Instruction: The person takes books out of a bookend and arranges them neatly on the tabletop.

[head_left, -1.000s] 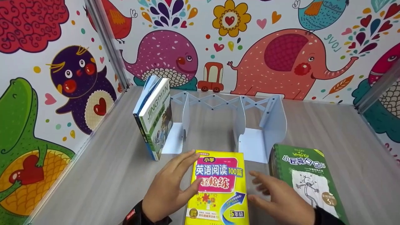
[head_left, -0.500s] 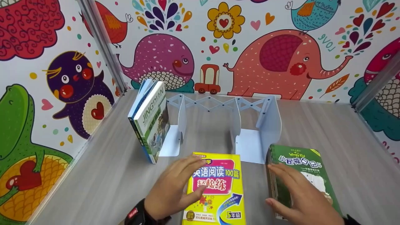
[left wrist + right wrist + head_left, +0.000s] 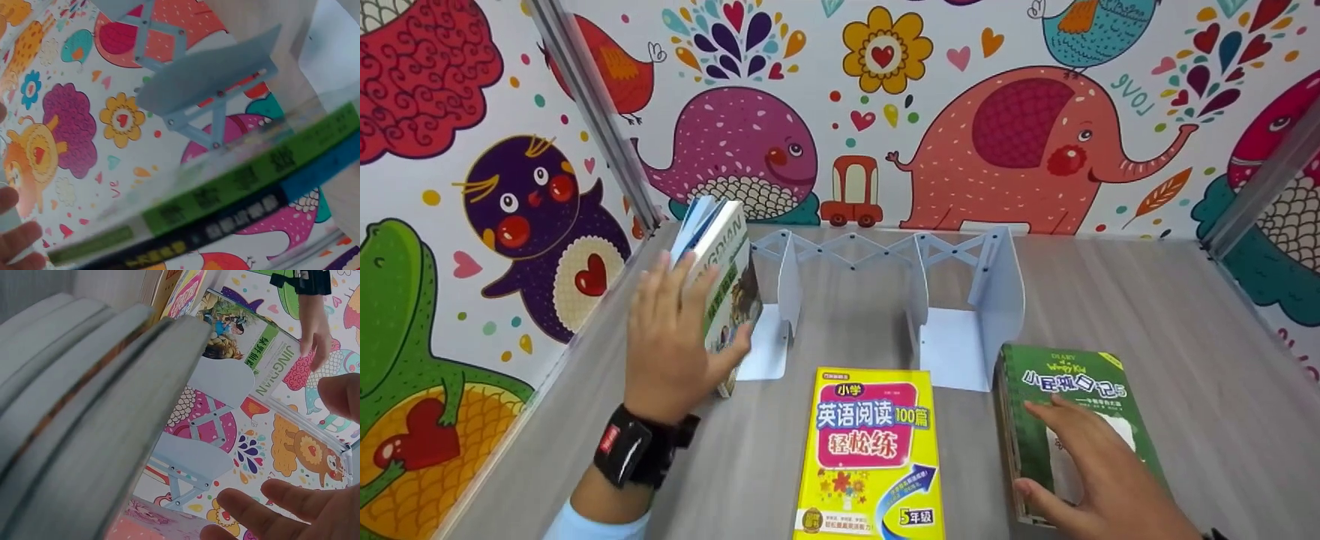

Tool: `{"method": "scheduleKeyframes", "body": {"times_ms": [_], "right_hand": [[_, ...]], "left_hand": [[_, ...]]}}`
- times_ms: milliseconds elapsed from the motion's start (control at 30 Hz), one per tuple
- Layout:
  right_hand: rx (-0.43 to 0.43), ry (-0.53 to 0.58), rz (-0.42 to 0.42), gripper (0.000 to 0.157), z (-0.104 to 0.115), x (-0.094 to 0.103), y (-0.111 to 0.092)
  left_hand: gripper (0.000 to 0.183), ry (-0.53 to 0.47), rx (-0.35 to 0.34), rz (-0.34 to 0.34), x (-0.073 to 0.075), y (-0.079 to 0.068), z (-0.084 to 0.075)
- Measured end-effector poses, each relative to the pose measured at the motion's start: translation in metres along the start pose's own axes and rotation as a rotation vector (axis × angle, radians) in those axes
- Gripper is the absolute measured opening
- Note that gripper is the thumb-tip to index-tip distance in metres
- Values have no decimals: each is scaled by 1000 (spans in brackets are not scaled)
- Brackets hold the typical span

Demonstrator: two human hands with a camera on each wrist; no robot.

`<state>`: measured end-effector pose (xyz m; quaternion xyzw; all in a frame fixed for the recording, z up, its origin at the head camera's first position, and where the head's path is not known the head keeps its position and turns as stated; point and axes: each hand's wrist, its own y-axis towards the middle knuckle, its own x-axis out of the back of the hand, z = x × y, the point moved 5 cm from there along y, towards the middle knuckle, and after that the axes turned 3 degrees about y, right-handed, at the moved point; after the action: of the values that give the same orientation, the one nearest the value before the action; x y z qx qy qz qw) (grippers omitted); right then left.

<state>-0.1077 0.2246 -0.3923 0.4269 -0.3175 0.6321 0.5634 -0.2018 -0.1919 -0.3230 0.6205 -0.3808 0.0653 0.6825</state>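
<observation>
My left hand (image 3: 671, 341) is raised beside the standing books (image 3: 735, 277) at the left end of the bookend, its fingers extended and partly covering them. Whether it touches them I cannot tell. Their green and dark spines (image 3: 225, 197) cross the left wrist view, fingertips at its left edge. With fingers spread, my right hand (image 3: 1099, 469) is over the stack of green books (image 3: 1065, 367) on the right; contact is unclear. The stack's page edges (image 3: 107, 416) fill the left of the right wrist view. Between the hands a yellow book (image 3: 870, 495) lies flat, cover up.
A pale blue expandable bookend (image 3: 1005, 292) with upright plates and a lattice back stands on the grey table (image 3: 855, 322). Patterned walls (image 3: 840, 112) close off the back and both sides.
My left hand has left the yellow book and moved up and left to the standing books. My right hand has moved right, from beside the yellow book to over the green stack.
</observation>
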Motion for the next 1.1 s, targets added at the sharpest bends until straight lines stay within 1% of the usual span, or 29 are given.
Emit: {"method": "scheduleKeyframes", "body": {"times_ms": [100, 167, 233, 333, 433, 567, 767, 900, 967, 1100], "right_hand": [[12, 2, 11, 80, 2, -1, 0], [32, 9, 4, 76, 4, 0, 0], [45, 19, -8, 75, 4, 0, -1], [50, 31, -12, 74, 4, 0, -2], [57, 45, -25, 73, 3, -1, -4], [55, 47, -27, 71, 1, -3, -6], [-5, 59, 20, 71, -3, -5, -7], [0, 69, 19, 69, -4, -6, -7], [7, 72, 14, 68, -4, -6, -8], [14, 77, 0, 68, -4, -6, -9]], "left_hand": [[80, 68, 103, 35, -10, 2, 22], [79, 105, 154, 53, -14, 2, 33], [75, 135, 192, 56, -17, 1, 40], [66, 160, 210, 37, -17, -1, 42], [59, 174, 206, 10, -16, -3, 37], [50, 179, 172, -36, -14, -7, 28], [46, 139, 135, -105, -11, -16, 15], [44, 121, 107, -145, -6, -25, 5], [44, 115, 90, -175, -3, -30, -1], [38, 98, 33, -255, 2, -39, -11]]}}
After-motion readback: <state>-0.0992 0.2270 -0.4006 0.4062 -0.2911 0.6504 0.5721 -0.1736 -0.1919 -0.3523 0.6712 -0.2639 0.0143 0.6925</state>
